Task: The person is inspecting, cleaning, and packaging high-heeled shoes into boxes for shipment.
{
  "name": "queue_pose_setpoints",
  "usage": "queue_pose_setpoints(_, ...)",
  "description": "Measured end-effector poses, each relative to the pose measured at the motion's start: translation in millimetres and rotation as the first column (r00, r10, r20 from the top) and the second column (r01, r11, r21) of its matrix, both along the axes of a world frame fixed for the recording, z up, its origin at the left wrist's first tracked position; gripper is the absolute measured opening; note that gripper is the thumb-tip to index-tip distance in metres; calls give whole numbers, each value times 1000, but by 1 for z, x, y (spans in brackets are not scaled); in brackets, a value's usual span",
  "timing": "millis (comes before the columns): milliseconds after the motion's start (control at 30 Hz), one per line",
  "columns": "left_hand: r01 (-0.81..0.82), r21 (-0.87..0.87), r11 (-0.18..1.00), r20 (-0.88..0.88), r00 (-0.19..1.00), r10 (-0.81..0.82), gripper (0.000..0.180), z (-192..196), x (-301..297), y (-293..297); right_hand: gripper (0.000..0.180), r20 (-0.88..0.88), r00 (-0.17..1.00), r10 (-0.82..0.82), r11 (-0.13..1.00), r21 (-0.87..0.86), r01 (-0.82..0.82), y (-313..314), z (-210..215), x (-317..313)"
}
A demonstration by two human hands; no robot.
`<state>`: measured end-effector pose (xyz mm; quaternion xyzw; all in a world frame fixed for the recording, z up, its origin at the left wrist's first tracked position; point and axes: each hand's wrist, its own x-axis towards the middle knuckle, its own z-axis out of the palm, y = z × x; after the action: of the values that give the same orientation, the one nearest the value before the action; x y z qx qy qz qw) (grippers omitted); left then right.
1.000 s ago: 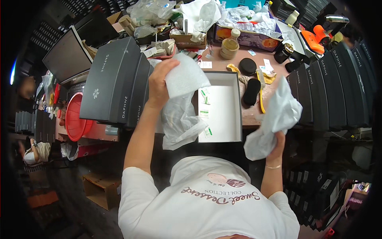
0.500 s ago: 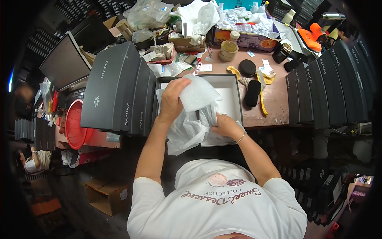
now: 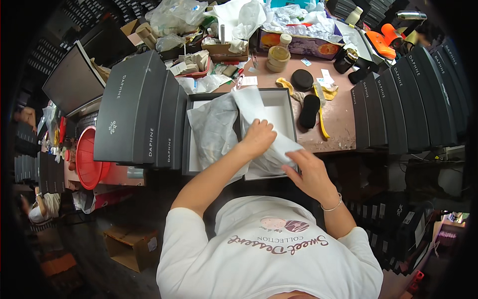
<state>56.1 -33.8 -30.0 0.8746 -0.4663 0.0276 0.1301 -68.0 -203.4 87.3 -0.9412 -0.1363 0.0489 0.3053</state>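
A white foam sheet (image 3: 249,103) lies slanted across an open dark grey box (image 3: 294,112) with a white inside. My left hand (image 3: 260,137) is closed on the sheet's middle, fingers bunched. By the sheet's lower right corner, my right hand (image 3: 313,174) has its fingers stretched and the thumb apart, the fingertips at the sheet's edge. Crumpled white tissue paper (image 3: 211,127) fills the box's left part; what it wraps is hidden. More pale wrapping shows beneath the sheet on the right.
Stacked dark grey boxes stand at left (image 3: 127,109) and right (image 3: 418,99). Behind lie a jar of yellowish liquid (image 3: 278,59), a round black tin (image 3: 301,79), a black brush (image 3: 309,110) and a yellow-handled brush (image 3: 322,119). A red basin (image 3: 87,154) is at far left.
The foam sheet has come down and turned slantwise over the box. My left hand has moved right and lower with it; my right hand has left the tissue and shifted right to the sheet's corner.
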Motion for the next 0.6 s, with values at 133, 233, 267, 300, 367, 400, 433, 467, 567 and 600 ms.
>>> queue_pose_setpoints(133, 160, 176, 971, -306, 947, -101, 33, -19, -8, -10, 72, 258, 966, 35, 999, 0, -37, 8, -53, 21)
queue_pose_setpoints(233, 134, 102, 986, -344, 934, -92, 50, 18, -6, 16, 90, -38, 997, 71, 988, -132, -75, 12, -95, 28)
queue_pose_setpoints(267, 157, 150, 976, -325, 940, -101, 52, 17, -5, 19, 92, -176, 983, 56, 984, -155, -84, 15, -100, 29)
queue_pose_setpoints(300, 163, 197, 967, -307, 947, -97, 55, 15, -5, 25, 97, -46, 996, 77, 977, -197, -84, 19, -119, 29)
queue_pose_setpoints(367, 98, 55, 994, -261, 962, -81, 68, -17, 0, 39, 84, -53, 997, 54, 950, -306, -68, 39, -119, 35)
queue_pose_setpoints(400, 23, 2, 1000, -252, 968, -22, 70, -17, 4, 41, 78, -58, 998, 30, 932, -360, -49, 46, -120, 39)
queue_pose_setpoints(433, -45, -57, 997, -243, 969, 29, 73, -13, 8, 40, 70, -39, 998, 39, 941, -336, -50, 46, -128, 43)
queue_pose_setpoints(467, -113, -116, 987, -238, 968, 83, 75, -8, 9, 41, 62, -20, 999, 49, 949, -311, -53, 46, -142, 51)
queue_pose_setpoints(567, -284, -36, 958, -290, 921, 262, 84, 34, -24, 49, 44, -103, 994, -24, 985, -172, 6, 35, -148, 60)
queue_pose_setpoints(600, -332, -10, 943, -270, 909, 317, 85, 36, -31, 55, 41, -142, 989, -47, 993, -118, 31, 30, -141, 67)
